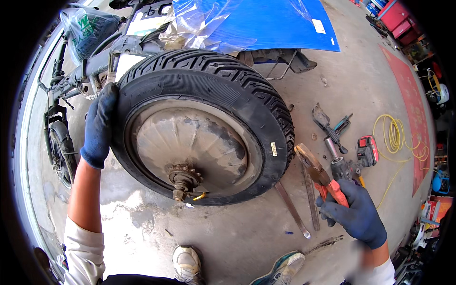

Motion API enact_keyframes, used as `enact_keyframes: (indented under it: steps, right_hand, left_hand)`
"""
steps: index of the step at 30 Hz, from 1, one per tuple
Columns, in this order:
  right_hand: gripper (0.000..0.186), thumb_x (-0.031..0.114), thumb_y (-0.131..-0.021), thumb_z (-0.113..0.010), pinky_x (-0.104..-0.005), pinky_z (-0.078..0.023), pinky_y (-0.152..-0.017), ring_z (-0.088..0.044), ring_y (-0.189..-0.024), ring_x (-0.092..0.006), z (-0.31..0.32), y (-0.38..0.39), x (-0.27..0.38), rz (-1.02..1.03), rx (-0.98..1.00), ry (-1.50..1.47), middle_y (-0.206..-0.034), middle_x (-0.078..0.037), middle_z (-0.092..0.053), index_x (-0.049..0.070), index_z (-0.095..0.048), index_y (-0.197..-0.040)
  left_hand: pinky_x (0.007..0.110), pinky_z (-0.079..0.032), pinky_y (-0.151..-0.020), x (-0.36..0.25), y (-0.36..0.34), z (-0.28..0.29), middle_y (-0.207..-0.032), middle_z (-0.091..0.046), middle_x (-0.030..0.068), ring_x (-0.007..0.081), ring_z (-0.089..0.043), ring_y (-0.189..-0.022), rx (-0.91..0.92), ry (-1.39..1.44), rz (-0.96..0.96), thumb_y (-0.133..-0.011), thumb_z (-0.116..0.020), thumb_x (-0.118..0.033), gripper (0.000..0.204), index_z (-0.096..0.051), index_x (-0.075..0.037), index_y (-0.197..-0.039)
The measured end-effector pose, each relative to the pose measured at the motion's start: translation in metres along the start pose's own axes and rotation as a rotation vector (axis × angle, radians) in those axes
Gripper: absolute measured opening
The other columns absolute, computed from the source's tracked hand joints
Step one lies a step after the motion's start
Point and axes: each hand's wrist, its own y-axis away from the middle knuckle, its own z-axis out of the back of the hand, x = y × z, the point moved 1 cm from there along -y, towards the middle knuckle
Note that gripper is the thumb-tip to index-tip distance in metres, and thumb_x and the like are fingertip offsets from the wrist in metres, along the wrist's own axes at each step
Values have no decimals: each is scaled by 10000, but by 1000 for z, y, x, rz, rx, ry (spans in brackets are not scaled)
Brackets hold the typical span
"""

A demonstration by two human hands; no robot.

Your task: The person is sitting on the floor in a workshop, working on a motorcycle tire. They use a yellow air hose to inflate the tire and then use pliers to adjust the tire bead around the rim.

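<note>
A gloved left hand [99, 126] is gripping the rim of a black scooter wheel [204, 126] standing upright between both hands. The gloved right hand [354, 211] is clamping orange-handled pliers [319, 175] just right of the tyre, with tyre levers [299, 209] lying below them.

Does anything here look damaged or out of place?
Yes. The wheel stands off its vehicle, steadied by the left hand, its hub dusty and the sprocket rusty. Tire levers and other tools lie scattered on the stained floor. The right hand grips pliers.
</note>
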Motion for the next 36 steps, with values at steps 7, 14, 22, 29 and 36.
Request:
enact_keyframes:
  steps: [7,14,22,29,36]
  right_hand:
    - [133,98,-803,-648,-260,-412,-567,-469,-619,-67,0,-7,-8,64,23,6,-688,-5,-490,-9,-582,-845]
    - [111,80,-815,-608,-259,-430,-586,-490,-619,-74,5,-8,-5,31,-15,-73,-732,-20,-555,-10,-586,-875]
    - [143,73,-777,-565,-300,-436,-572,-508,-592,-139,-22,-17,-42,119,-140,78,-651,-105,-531,-15,-569,-889]
    - [112,53,-777,-561,-268,-430,-564,-493,-597,-98,-18,-15,-39,145,-129,89,-667,-62,-533,-9,-575,-869]
    - [160,43,-775,-581,-242,-429,-589,-485,-645,-58,-27,-14,-42,95,-139,-149,-727,-23,-551,-14,-587,-924]
  left_hand:
    - [310,-376,-1001,-6,2,-4,-1201,-601,110,156,-530,-1102,11,-36,-16,-969,-511,-393,510,-551,29,-1252]
    - [306,-357,-1032,-2,0,-5,-1249,-584,124,162,-519,-1155,11,-106,-85,-987,-477,-386,519,-523,34,-1287]
    - [316,-225,-1126,11,-5,5,-1472,-375,116,182,-345,-1351,53,2,23,-1010,-414,-381,579,-342,16,-1425]
    - [283,-302,-1071,-3,-7,-5,-1365,-491,107,129,-437,-1241,98,65,54,-999,-432,-417,598,-432,62,-1357]
    - [292,-251,-1108,-2,-7,-7,-1420,-431,106,147,-378,-1306,27,-30,-46,-1010,-403,-393,583,-372,38,-1402]
